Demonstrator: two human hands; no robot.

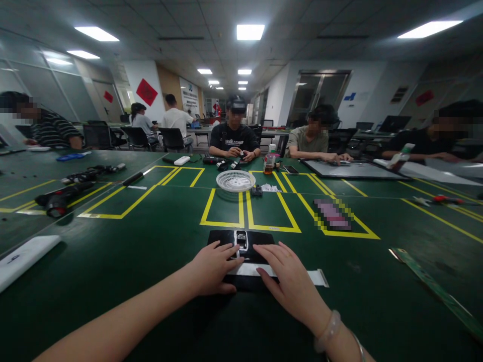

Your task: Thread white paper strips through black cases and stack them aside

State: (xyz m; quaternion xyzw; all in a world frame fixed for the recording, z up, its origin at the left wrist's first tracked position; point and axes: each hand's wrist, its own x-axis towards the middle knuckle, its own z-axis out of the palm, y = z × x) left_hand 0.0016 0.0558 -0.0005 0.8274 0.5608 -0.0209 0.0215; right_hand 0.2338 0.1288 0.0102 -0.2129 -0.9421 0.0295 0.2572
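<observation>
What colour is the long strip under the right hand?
White, mostly. The strip shows best in the head view.

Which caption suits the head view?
Left hand and right hand over a flat black panel and long white strip on a green tabletop.

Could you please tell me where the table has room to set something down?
Bare table lies between the white block and the left hand, and between the white ribbon and the long green strip. It is crowded around the white basket, with a bottle, paper and a small black part close by.
</observation>
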